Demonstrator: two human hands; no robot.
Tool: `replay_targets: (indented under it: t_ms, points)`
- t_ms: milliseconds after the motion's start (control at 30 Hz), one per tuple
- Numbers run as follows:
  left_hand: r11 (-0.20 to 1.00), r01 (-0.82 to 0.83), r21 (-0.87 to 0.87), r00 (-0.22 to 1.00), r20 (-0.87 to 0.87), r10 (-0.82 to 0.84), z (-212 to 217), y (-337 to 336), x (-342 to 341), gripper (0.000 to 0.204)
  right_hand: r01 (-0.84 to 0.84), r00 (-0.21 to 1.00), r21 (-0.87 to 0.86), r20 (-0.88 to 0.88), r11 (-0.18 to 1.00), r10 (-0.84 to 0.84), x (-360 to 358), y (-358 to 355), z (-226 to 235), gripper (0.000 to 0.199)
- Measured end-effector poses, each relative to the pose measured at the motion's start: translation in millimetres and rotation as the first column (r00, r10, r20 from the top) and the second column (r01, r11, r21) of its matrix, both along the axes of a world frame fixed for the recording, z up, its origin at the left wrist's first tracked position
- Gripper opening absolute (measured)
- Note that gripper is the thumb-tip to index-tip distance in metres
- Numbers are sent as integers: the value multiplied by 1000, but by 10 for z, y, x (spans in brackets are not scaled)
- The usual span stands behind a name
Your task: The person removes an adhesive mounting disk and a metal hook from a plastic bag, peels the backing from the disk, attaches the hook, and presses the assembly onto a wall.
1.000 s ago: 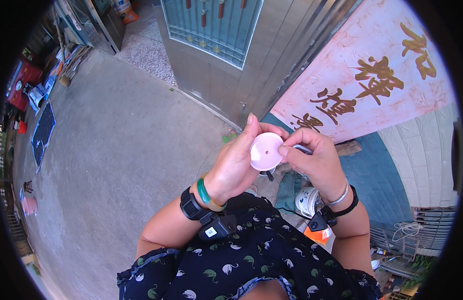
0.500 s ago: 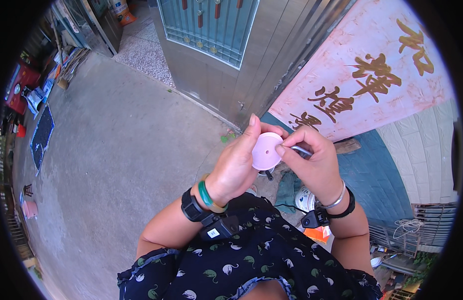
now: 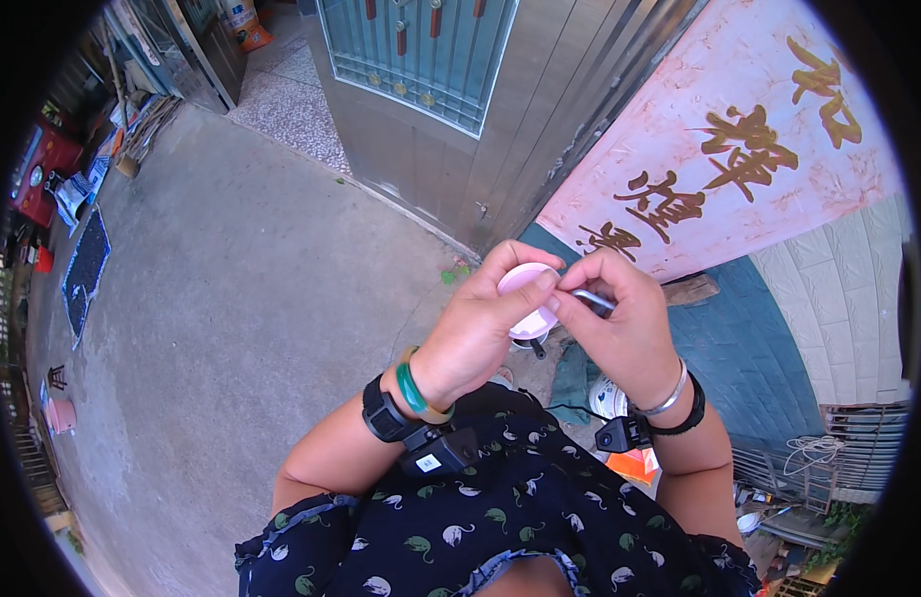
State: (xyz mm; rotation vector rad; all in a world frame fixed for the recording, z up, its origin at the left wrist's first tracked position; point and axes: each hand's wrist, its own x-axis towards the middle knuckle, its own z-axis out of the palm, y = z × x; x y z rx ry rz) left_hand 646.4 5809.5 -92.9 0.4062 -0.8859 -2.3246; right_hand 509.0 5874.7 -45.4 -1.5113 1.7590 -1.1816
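A small round pink disc [image 3: 533,325] with a raised rim is held up in front of me. My left hand [image 3: 485,308] grips it, fingers behind and thumb laid across its face, covering the middle. At the disc's right edge, the fingertips of my right hand [image 3: 618,306] are pinched together and meet my left thumb tip. Curving out between the right thumb and index finger is a thin silvery metal piece [image 3: 593,299]; its kind and its other end are hidden. Just under the disc shows a small dark stub [image 3: 537,348], partly covered by my hands.
A metal door [image 3: 421,164] stands ahead. Rightward are a pink panel with gold characters [image 3: 709,189] and a blue-grey tiled wall [image 3: 719,338]. A white bucket [image 3: 608,396] sits below my right wrist. Concrete ground [image 3: 232,298] stretches left, with a dark mat [image 3: 86,269] far off.
My left thumb has swung down from upright onto the disc's face, covering its centre hole. The disc has tilted slightly. My right hand has stayed nearly in place.
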Motion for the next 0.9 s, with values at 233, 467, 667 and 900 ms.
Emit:
replay_targets:
  t_ms: [233, 467, 667, 900]
  points:
    - [997, -37, -71, 999, 10, 38, 18, 23, 14, 20, -16, 999, -42, 32, 999, 17, -13, -3, -29, 22]
    - [980, -140, -145, 988, 46, 148, 24, 50, -10, 19, -145, 956, 53, 265, 988, 126, -38, 5, -77, 14]
    - [981, -138, -133, 988, 56, 146, 26, -24, 13, 23, -146, 881, 24, 458, 989, 119, 13, 15, -220, 11]
    - [967, -76, -242, 958, 253, 139, -23, -121, 179, 21, -71, 847, -26, 527, 997, 74, 55, -64, -314, 10]
